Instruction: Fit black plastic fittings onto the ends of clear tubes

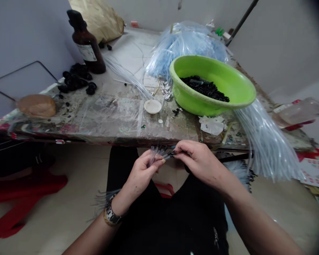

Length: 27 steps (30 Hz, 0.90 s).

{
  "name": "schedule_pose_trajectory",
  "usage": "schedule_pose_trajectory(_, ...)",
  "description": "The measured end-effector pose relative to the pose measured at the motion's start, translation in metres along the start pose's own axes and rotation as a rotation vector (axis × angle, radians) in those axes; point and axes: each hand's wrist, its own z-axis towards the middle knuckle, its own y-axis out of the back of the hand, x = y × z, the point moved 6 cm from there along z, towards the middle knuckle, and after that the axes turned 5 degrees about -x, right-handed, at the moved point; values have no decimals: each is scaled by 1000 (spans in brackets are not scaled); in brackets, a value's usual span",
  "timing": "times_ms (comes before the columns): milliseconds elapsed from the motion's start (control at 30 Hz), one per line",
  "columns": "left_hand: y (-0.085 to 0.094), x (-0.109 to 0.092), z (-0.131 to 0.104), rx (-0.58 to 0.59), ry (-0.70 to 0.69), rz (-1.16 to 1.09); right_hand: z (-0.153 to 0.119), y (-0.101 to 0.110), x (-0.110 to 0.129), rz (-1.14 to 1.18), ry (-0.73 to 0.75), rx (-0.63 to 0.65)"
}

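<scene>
My left hand (142,170) is closed around a bunch of thin clear plastic tubes (154,154), whose cut ends stick up past the fingers. The far ends of the bunch (105,200) trail out behind my left wrist. With thumb and forefinger pinched, my right hand (195,156) holds a small black fitting (172,153) against the end of one tube. Whether the fitting is pushed into the tube or only touches it, I cannot tell. Both hands are over my lap, just in front of the table edge.
A green basin (215,106) holding many small black parts stands on the stained table (103,120). Bundles of clear tubing (188,42) lie behind it and hang off the right side (268,141). A small white dish (152,106), a brown bottle (89,53) and a sanding-block-like brown lump (37,105) are further left.
</scene>
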Motion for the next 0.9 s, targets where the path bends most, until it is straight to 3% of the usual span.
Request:
schedule_pose_trajectory(267, -2, -10, -1, 41, -109, 152, -5, -4, -4, 17, -38, 59)
schedule_pose_trajectory(467, -4, -10, 0, 44, -91, 160, -12, -11, -8, 62, -64, -36)
schedule_pose_trajectory(700, -9, -7, 2, 50, -97, 164, -19, -17, -6, -72, -17, -143)
schedule_pose_trajectory(900, -8, -5, 4, 50, -63, 142, -21, -20, -26, 177, -162, -160)
